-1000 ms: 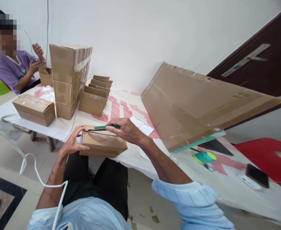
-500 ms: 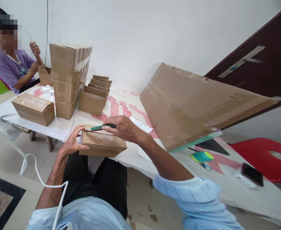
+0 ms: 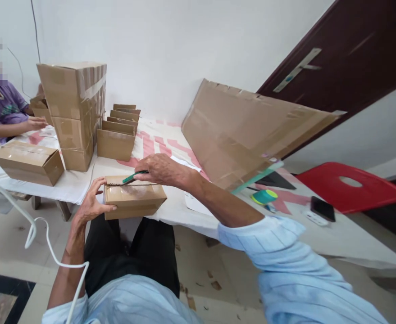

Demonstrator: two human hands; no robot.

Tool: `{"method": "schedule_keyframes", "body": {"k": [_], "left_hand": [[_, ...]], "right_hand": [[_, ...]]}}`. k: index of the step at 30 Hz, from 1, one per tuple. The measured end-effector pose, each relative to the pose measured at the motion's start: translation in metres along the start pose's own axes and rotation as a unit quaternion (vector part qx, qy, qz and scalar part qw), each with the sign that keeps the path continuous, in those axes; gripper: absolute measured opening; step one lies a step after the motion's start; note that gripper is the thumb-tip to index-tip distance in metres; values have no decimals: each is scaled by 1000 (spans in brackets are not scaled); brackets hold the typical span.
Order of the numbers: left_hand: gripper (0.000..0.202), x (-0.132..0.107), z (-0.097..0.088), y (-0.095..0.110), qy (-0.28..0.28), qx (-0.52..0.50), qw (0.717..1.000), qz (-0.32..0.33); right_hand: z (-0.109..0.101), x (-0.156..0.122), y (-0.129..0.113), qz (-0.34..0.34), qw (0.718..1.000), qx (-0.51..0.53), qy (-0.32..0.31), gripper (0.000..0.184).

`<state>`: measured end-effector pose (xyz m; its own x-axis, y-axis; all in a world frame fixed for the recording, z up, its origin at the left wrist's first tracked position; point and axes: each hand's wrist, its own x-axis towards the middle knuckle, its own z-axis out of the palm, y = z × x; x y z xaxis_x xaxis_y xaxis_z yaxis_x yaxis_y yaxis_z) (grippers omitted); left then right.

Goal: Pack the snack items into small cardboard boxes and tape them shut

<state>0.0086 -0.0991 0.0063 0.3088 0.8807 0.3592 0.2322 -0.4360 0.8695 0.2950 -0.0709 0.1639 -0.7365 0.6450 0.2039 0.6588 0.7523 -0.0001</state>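
Note:
A small brown cardboard box [image 3: 135, 208] sits at the table's front edge, just above my lap. My left hand [image 3: 94, 201] grips its left end, thumb on the front face and fingers at the top corner. In my right hand [image 3: 166, 171] is a green-handled utility knife [image 3: 132, 177], held low over the box with its tip at the slit along the top. The slit's left part shows a raised cardboard edge. My right fingers hide the rear of the handle, and the blade is hard to make out.
Stacked boxes [image 3: 71, 103], a closed box [image 3: 29, 162] and open boxes [image 3: 116, 143] stand left and behind. A large cardboard sheet [image 3: 241, 130] leans at the wall. Rightward are a tape roll [image 3: 264, 196], phone [image 3: 322, 209] and red chair [image 3: 349, 186]. A person in purple [image 3: 5, 105] sits far left.
The knife has moved right along the box top, away from the left end. My view has turned right, so things appear further left. The other person's raised hand has come down.

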Motion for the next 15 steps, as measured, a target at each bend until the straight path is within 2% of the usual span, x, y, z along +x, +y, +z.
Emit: {"method": "schedule_keyframes", "body": {"k": [7,9,11,13,15], "left_hand": [[89,1,-14,0,9,6,1000,-7],[90,1,-19,1,3,13,1000,-8],[92,2,-23,3,-11,15,1000,-9],[98,5,-25,4,-27,16,999,-14],[107,11,-28,4,-42,21,999,-22]], "right_hand": [[-1,-63,48,67,994,72,46,37],[-6,-85,62,102,986,120,52,37],[-6,-104,73,158,968,170,91,37],[7,-118,79,221,941,199,160,35],[37,-126,79,274,915,199,218,32]]}}
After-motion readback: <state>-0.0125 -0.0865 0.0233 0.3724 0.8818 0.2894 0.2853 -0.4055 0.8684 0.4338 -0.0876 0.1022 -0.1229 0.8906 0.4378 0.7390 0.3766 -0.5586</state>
